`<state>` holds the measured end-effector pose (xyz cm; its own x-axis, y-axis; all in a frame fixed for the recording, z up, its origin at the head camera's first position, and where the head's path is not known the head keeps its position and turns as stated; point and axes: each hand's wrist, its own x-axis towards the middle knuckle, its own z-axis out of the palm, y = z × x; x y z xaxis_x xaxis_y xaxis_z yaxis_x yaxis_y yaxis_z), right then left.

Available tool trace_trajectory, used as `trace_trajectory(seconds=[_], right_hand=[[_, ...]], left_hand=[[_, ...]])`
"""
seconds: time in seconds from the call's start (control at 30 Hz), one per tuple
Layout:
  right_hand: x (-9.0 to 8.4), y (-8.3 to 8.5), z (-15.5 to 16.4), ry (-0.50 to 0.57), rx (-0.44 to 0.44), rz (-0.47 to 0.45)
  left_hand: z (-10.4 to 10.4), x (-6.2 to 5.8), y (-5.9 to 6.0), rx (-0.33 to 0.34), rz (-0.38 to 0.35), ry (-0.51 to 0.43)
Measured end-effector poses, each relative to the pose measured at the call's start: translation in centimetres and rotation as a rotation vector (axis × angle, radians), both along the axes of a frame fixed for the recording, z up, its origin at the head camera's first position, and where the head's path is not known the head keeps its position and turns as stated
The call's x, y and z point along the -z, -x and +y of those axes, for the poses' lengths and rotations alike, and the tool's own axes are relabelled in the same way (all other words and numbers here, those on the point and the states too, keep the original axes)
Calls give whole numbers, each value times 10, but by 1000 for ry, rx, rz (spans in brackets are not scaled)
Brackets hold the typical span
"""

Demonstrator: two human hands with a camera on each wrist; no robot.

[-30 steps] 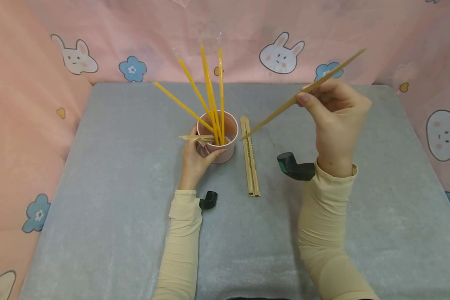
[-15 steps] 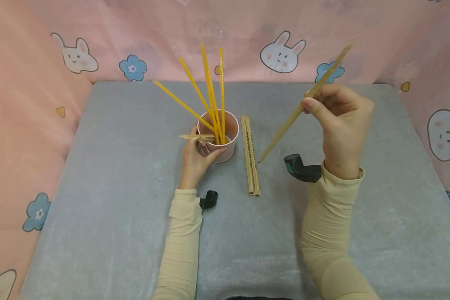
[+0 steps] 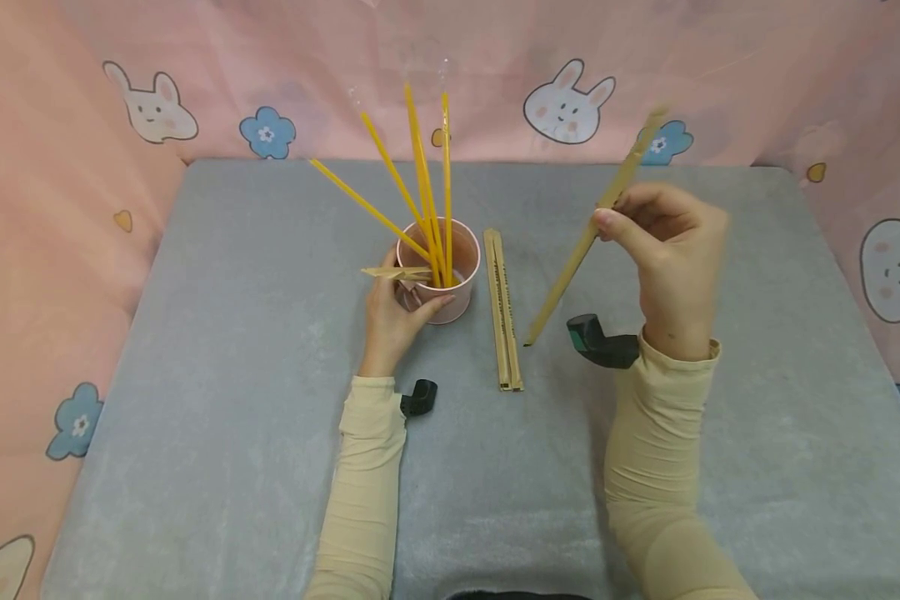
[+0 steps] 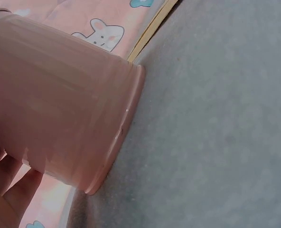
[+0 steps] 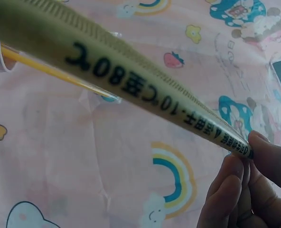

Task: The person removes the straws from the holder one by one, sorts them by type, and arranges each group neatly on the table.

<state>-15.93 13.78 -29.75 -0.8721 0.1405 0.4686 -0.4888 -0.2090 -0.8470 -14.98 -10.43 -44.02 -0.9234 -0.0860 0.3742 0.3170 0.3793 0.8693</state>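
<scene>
A pink cup (image 3: 450, 287) stands mid-table with several yellow straws (image 3: 420, 183) leaning out of it. My left hand (image 3: 397, 312) grips the cup's near side and also pinches a torn paper wrapper piece (image 3: 393, 272). The left wrist view shows the cup (image 4: 64, 114) close up. My right hand (image 3: 663, 250) pinches a paper-wrapped straw (image 3: 588, 237) held steeply, its lower tip just above the cloth right of two wrapped straws (image 3: 504, 308) lying beside the cup. In the right wrist view the wrapped straw (image 5: 126, 80) crosses diagonally, printed with text, above my fingers (image 5: 235, 190).
A grey cloth (image 3: 195, 375) covers the table, ringed by pink cartoon-print fabric (image 3: 60, 208). Black wrist-camera mounts (image 3: 598, 342) sit at both wrists.
My right hand has swung the wrapped straw from a shallow slant by the cup rim to a steep one, its tip now lower and further right. The left hand kept still.
</scene>
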Motion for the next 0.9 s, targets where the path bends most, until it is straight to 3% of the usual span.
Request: trace_trajectory(seconds=[0.2,0.37,0.9], right_hand=[[6,0,1,-58,-24,-38],[11,0,3,-91,-64,-121],[40,12,7,-322,-123,-256]], left_hand=[[0,0,0,4,-5,-1],[0,0,1,2,0,3],[-1,1,1,-10,-1,1]])
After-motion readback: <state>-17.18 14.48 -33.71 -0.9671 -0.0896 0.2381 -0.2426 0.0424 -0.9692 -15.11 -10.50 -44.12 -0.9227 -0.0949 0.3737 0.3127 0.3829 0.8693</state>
